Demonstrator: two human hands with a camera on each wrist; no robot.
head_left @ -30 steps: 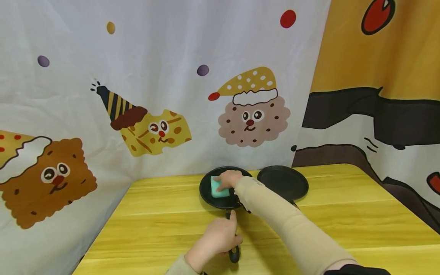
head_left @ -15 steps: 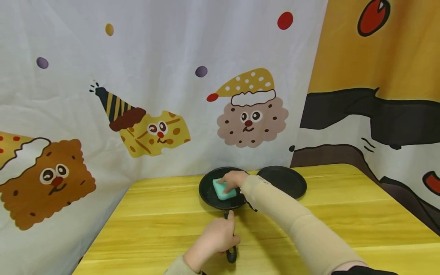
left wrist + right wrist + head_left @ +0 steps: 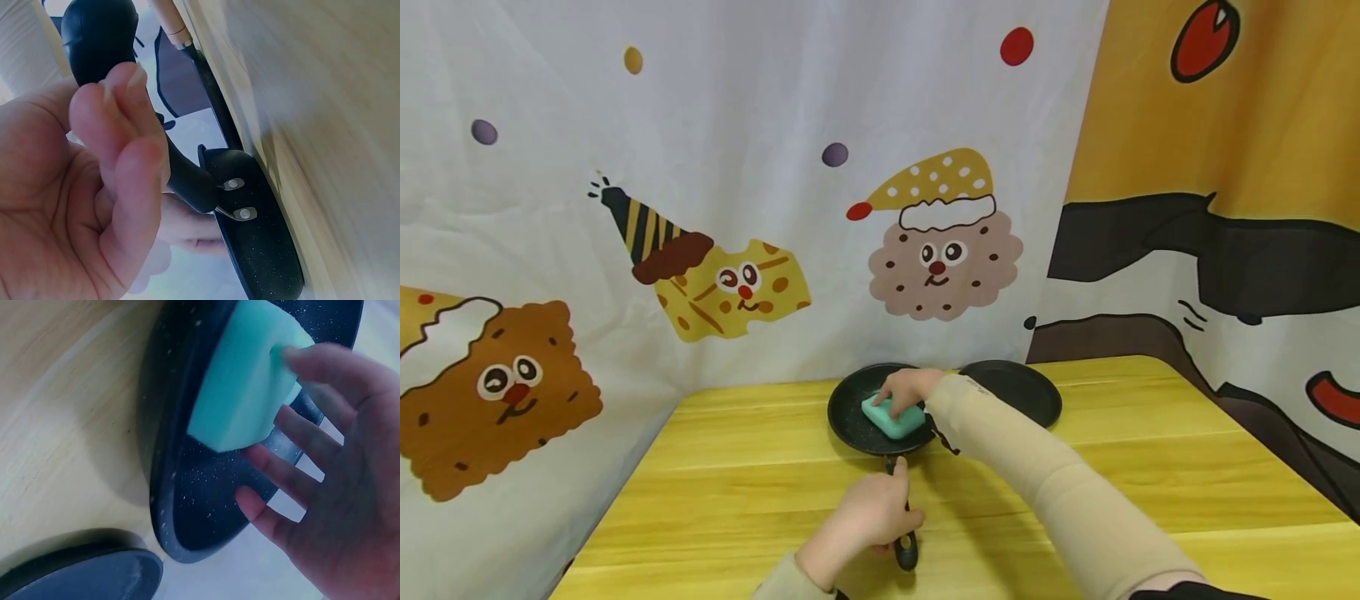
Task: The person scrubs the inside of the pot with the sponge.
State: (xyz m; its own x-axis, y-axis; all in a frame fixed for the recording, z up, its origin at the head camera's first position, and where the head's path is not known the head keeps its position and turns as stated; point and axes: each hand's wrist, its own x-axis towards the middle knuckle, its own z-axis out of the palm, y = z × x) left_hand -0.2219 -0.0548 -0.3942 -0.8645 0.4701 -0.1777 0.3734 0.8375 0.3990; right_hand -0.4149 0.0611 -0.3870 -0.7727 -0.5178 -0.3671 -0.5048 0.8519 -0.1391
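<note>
A black speckled frying pan [image 3: 848,417] stands at the far part of the table. My left hand [image 3: 874,510] holds its black handle [image 3: 907,552], the index finger stretched along it toward the pan; in the left wrist view the fingers curl about that handle [image 3: 100,40]. Inside the pan lies a mint-green sponge [image 3: 895,423]. My right hand [image 3: 910,388] reaches over from the right and grips the sponge. Seen from the right wrist, the thumb dents the sponge [image 3: 234,394] and the other fingers spread along its near side, over the pan's floor [image 3: 206,494].
A second, flat black pan [image 3: 1022,392] sits just right of the frying pan, partly behind the right sleeve [image 3: 1037,467]. Its handle [image 3: 167,19] looks wooden in the left wrist view. A printed curtain [image 3: 752,125] hangs behind the yellow wood-grain table [image 3: 737,500].
The sponge has shifted right and toward me within the pan and turned, with my right hand on it. My left hand keeps its hold on the handle. The whole scene drifts slightly left.
</note>
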